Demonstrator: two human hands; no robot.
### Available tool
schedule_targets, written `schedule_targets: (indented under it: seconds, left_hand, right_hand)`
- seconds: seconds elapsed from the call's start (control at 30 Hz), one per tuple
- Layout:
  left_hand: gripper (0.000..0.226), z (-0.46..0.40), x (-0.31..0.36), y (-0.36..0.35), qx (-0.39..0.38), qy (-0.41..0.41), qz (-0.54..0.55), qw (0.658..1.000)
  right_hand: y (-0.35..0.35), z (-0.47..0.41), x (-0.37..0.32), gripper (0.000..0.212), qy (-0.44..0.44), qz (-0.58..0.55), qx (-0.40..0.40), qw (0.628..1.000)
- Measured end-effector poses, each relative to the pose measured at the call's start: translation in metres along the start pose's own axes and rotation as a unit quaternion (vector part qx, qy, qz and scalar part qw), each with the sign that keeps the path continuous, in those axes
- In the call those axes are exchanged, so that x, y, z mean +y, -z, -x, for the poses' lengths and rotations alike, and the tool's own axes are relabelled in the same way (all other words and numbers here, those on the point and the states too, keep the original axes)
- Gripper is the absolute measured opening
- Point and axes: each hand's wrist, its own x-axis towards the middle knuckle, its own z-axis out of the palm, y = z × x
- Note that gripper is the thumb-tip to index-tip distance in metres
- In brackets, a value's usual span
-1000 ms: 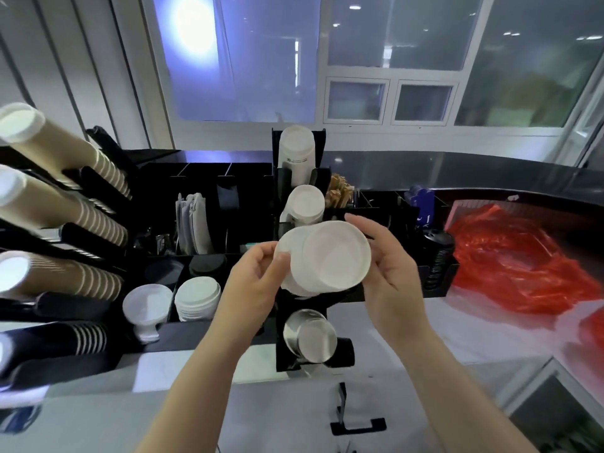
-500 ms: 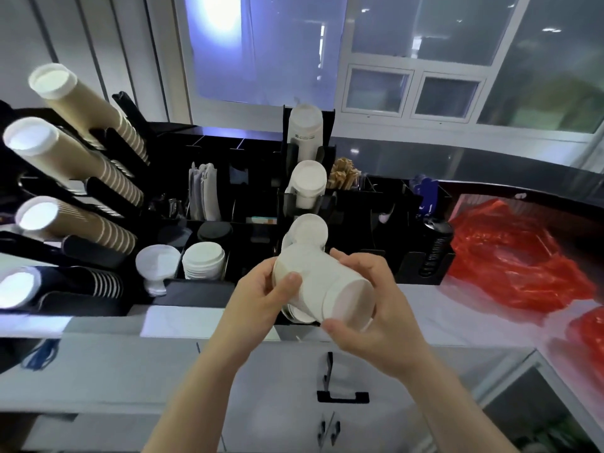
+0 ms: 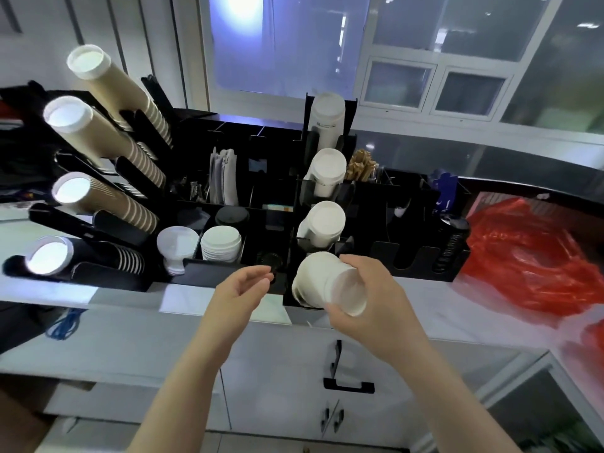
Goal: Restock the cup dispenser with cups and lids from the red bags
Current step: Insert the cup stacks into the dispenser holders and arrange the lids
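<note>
White paper cups (image 3: 327, 284), nested into a short stack, sit in the right hand (image 3: 376, 305), whose fingers and thumb curl round the stack with its open mouth tilted toward the person. The stack's far end is at the lowest slot of the black upright cup dispenser (image 3: 295, 223) standing on the white counter (image 3: 457, 305). The left hand (image 3: 240, 289) hangs just beside it, fingers loosely bent and holding nothing. A crumpled red plastic bag (image 3: 529, 256) lies toward the counter's right edge. Brown ribbed cup stacks (image 3: 130, 204) slant in a black rack at the left edge.
</note>
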Motion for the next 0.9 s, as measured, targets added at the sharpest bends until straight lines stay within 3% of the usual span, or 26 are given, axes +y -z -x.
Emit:
schedule_targets:
  seconds: [0.23, 0.37, 0.73, 0.9]
  left_hand:
    - [0.019, -0.005, -0.006, 0.014, 0.001, 0.021, -0.012, 1.000]
    - [0.019, -0.009, -0.005, 0.017, -0.003, 0.026, -0.019, 0.999]
    - [0.019, -0.027, -0.012, 0.021, -0.029, 0.042, -0.025, 0.998]
    - [0.020, -0.048, -0.012, 0.021, -0.048, 0.032, -0.023, 0.998]
  right_hand:
    - [-0.023, -0.029, 0.007, 0.073, -0.017, 0.134, -0.092, 0.986]
    - [-0.039, -0.034, 0.020, 0.068, -0.032, 0.147, -0.133, 0.980]
    - [-0.063, -0.036, 0.026, 0.062, -0.032, 0.203, -0.038, 0.978]
    - [-0.061, -0.034, 0.025, 0.066, -0.036, 0.176, -0.045, 0.983]
